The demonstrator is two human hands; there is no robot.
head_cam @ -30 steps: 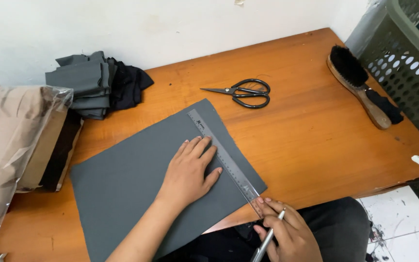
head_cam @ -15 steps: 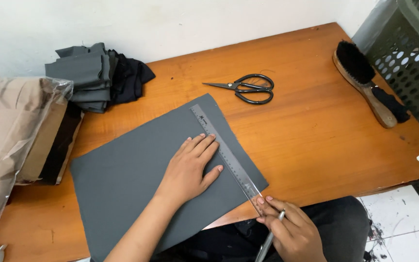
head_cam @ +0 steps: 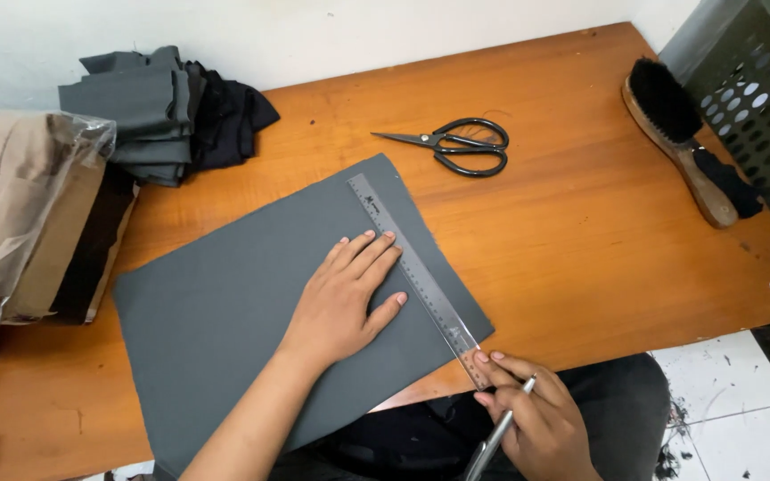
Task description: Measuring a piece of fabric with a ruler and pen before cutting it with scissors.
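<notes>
Since the earlier frames little has shifted: the left hand [head_cam: 342, 298] stays flat with fingers spread on the grey sheet [head_cam: 251, 312], fingertips against the metal ruler [head_cam: 416, 272], while the right hand [head_cam: 536, 419] has edged slightly along the ruler's near end, fingers pinched around a slim silver pen-like tool [head_cam: 496, 434]. That near end of the ruler reaches the wooden table's [head_cam: 581, 232] front edge, where the sheet's corner overhangs a little. Bare wood lies open to the right of the ruler, up to the black scissors [head_cam: 456, 147] and the brush [head_cam: 683, 138]. Left of the sheet, folded dark fabric [head_cam: 158, 107] and a plastic-wrapped bundle [head_cam: 20, 232] crowd the table. The sheet is matte, dark grey, rectangular, lying askew.
</notes>
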